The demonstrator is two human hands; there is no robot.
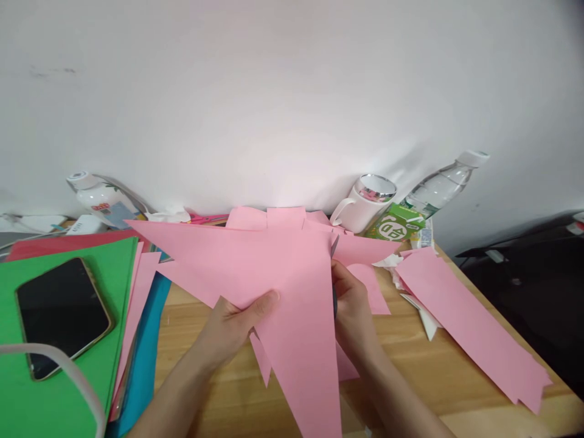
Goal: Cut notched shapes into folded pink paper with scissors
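Observation:
A large sheet of pink paper (287,267) with long pointed arms is held up over the wooden table. My left hand (239,319) grips its lower left edge, the thumb lying on top and the fingers hidden underneath. At the sheet's right edge my right hand (353,304) is closed around dark-handled scissors (335,243). One blade shows at the paper's edge; most of the handle is behind the hand and sheet. More pink paper pieces (371,289) lie beneath and behind.
On the left, a phone (64,316) rests on green paper (27,395), near a white bottle (104,201). Along the wall stand a white mug (365,207), a green box (396,225) and a clear bottle (440,185). Pink strips (469,328) lie along the table's right edge.

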